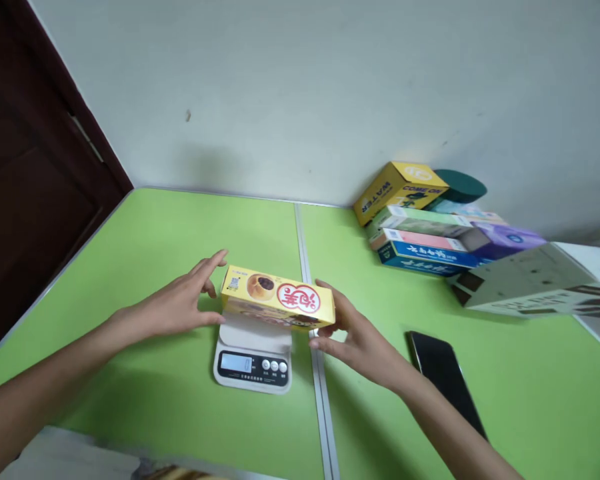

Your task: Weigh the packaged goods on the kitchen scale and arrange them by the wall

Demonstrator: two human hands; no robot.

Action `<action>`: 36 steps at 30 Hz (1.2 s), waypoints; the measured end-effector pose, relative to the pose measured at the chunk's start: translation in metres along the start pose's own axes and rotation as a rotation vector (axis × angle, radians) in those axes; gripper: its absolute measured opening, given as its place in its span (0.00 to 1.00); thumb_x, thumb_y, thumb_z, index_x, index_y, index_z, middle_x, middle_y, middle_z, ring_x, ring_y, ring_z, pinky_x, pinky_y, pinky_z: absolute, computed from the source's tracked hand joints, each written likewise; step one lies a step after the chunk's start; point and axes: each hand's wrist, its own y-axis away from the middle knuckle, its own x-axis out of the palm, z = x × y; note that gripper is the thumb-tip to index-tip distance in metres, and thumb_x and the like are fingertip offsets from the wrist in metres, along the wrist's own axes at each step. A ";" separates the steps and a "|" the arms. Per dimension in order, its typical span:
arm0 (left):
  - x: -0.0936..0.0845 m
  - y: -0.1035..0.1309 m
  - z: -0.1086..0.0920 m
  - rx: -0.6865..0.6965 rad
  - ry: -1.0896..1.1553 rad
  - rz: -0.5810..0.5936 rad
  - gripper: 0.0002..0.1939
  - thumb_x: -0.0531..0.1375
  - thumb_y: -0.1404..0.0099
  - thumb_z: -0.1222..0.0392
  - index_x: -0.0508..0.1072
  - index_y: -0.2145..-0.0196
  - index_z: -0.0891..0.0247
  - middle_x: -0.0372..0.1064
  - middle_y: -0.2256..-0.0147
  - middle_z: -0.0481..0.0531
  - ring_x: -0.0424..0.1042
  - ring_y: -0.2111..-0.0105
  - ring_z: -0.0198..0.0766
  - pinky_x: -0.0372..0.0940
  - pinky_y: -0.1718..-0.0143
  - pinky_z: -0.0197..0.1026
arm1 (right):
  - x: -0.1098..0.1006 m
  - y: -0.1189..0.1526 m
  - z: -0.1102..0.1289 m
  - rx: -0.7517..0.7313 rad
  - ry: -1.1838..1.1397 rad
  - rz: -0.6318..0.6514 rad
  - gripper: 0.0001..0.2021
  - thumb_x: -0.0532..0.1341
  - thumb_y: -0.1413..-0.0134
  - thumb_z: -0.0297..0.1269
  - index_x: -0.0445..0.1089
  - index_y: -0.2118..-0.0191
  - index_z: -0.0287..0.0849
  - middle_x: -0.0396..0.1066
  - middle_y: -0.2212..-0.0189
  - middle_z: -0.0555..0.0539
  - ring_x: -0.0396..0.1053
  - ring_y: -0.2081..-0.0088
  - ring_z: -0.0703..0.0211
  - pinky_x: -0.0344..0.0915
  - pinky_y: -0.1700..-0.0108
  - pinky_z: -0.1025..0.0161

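Note:
A yellow snack box (279, 295), printed with a filled puff and red characters, lies sideways over the back of a white kitchen scale (253, 357). I cannot tell whether the box rests on the scale or hangs just above it. My right hand (347, 330) grips the box's right end, thumb in front and fingers behind. Beside the left end, my left hand (187, 299) is open, thumb and fingers spread apart. The scale's small display is lit and seems to show a zero. Its front buttons are uncovered.
A black phone (445, 373) lies right of my right forearm. Toward the wall stand a yellow box (400, 190), several stacked flat boxes (423, 257), a dark green round object (463, 185) and a large pale carton (535, 277). A metal seam (320, 393) divides the green table.

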 end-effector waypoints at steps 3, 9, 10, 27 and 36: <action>-0.001 0.007 0.020 -0.013 0.010 0.018 0.52 0.67 0.47 0.53 0.43 0.33 0.49 0.62 0.41 0.61 0.75 0.61 0.42 0.69 0.58 0.43 | -0.017 0.009 -0.008 0.033 0.007 -0.023 0.40 0.64 0.47 0.47 0.44 0.34 0.51 0.66 0.49 0.40 0.70 0.69 0.60 0.73 0.65 0.55; 0.001 0.004 0.029 -0.071 0.054 0.060 0.43 0.65 0.45 0.50 0.55 0.35 0.54 0.74 0.61 0.53 0.76 0.60 0.47 0.69 0.56 0.45 | -0.018 0.012 -0.004 0.051 0.038 0.002 0.36 0.64 0.46 0.45 0.48 0.35 0.51 0.71 0.62 0.46 0.72 0.67 0.57 0.74 0.62 0.55; 0.005 0.002 0.027 -0.060 0.083 0.061 0.42 0.66 0.45 0.51 0.56 0.36 0.54 0.73 0.58 0.55 0.76 0.60 0.47 0.70 0.57 0.45 | -0.013 0.010 0.000 0.047 0.054 0.002 0.34 0.64 0.46 0.45 0.50 0.36 0.50 0.72 0.63 0.46 0.72 0.65 0.56 0.74 0.61 0.55; -0.024 -0.062 0.110 -0.086 0.470 -0.638 0.21 0.55 0.40 0.69 0.67 0.49 0.63 0.69 0.52 0.58 0.70 0.55 0.43 0.66 0.51 0.48 | 0.065 -0.186 0.057 -0.086 -0.175 -0.111 0.22 0.66 0.52 0.48 0.67 0.51 0.46 0.74 0.53 0.43 0.74 0.63 0.52 0.74 0.63 0.56; -0.113 -0.153 0.221 -0.274 0.421 -0.925 0.37 0.50 0.52 0.80 0.62 0.44 0.60 0.67 0.45 0.56 0.64 0.42 0.46 0.58 0.40 0.49 | 0.158 -0.385 0.085 -0.131 -0.211 -0.180 0.30 0.62 0.53 0.43 0.61 0.42 0.46 0.69 0.54 0.41 0.68 0.75 0.60 0.71 0.73 0.56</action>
